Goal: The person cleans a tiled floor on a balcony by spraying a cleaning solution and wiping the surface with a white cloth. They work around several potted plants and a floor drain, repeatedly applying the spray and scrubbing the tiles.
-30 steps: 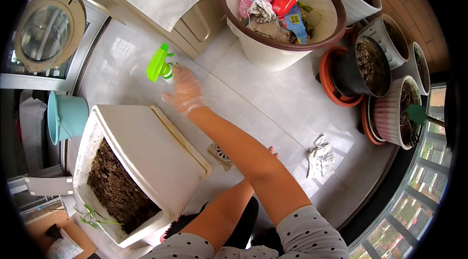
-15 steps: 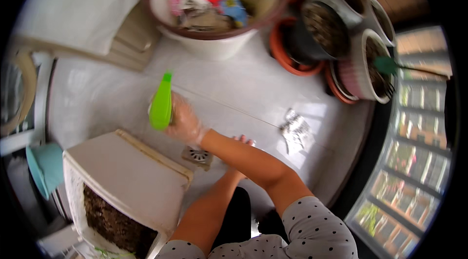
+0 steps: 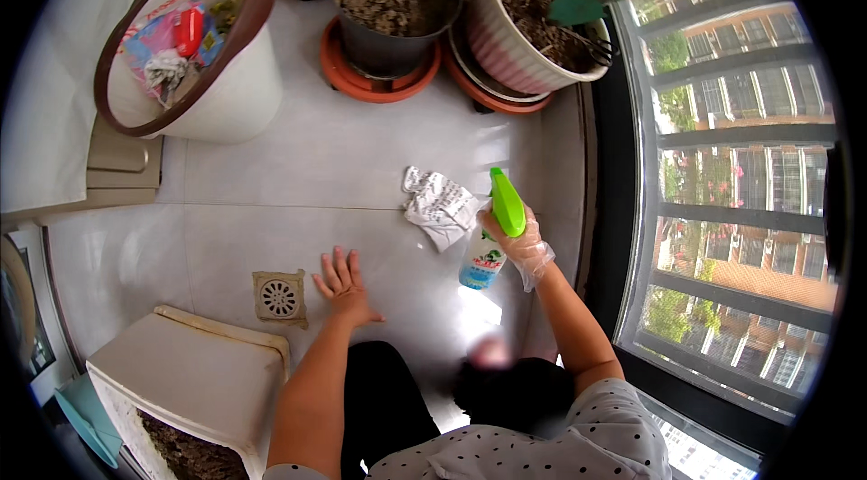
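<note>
**Plastic in a Gloved Grip**

Near the floor drain (image 3: 280, 298), the bare left hand (image 3: 347, 294) was spread wide, with nothing visible in it. Farther right, on the grey tiles (image 3: 343, 168), lay crumpled paper (image 3: 441, 212), soft and probably easy to tear. Just beside it, the gloved right hand (image 3: 522, 242) held the green-headed spray bottle (image 3: 483, 258) near its neck, likely the surest place; the bottle looked light, stiff, perhaps slippery.

The right grip (image 3: 521, 243) partly hides the spray bottle (image 3: 485, 258); the lower edge crops the planter (image 3: 191, 355).
</note>
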Available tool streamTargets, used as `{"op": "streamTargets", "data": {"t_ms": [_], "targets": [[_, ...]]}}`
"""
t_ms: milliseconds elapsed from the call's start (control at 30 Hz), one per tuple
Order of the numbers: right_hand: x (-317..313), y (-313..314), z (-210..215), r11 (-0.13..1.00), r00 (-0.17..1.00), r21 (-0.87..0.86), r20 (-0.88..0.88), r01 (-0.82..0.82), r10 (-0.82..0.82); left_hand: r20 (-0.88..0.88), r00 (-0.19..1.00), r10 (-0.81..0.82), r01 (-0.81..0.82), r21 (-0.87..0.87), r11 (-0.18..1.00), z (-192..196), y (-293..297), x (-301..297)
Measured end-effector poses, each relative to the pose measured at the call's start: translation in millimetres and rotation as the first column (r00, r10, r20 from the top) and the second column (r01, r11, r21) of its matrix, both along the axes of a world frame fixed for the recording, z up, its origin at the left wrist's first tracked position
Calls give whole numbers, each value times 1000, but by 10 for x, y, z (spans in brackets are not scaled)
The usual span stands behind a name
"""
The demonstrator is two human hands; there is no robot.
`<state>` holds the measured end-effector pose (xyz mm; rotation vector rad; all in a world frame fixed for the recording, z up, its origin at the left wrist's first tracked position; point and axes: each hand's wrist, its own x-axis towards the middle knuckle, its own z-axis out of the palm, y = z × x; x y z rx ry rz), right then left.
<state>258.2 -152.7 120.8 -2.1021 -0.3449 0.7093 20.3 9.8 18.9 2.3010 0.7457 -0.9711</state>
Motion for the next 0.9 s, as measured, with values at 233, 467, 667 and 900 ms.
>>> {"op": "streamTargets", "data": {"t_ms": [233,467,667,900], "targets": [[313,-495,-221,942,935,14,-125,335,-331,-16,1000,11,-10,39,999,48,-45,56],[557,-564,-283,870,801,-13,-386,492,-458,3,1000,21,-21,75,997,15,-68,31],[834,-415,-448,915,857,114,-412,387,-311,0,1000,13,-13,48,999,23,-58,49],[1089,-5,-443,924,839,-74,-397,375,-372,-17,1000,13,-12,15,1000,50,-36,56]]}}
